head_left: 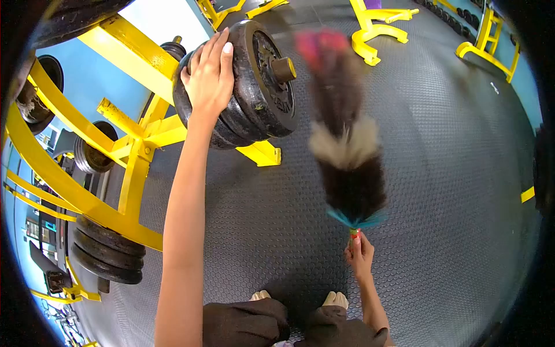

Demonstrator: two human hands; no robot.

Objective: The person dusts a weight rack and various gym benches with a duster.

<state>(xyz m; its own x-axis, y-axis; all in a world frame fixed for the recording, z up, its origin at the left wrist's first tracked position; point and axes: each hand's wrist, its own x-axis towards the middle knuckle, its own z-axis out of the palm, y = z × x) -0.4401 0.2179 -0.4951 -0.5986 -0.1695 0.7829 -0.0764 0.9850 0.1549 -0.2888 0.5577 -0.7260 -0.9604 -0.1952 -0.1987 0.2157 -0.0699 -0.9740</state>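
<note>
My left hand lies over the top rims of several black weight plates, its fingers stretched across them. The plates hang on a yellow peg of a rack. Low on the right, my right hand is closed round the short handle of a feather duster. The duster points away from me and upward in view, with dark feathers, a pale band and a teal fringe near the handle. Its reddish far end is blurred by motion. A gap of floor shows between duster and plates.
The yellow rack frame fills the left side, with more plates low on it. Yellow machine legs stand at the back. Dumbbells line the far right. Dark textured rubber floor lies around my feet.
</note>
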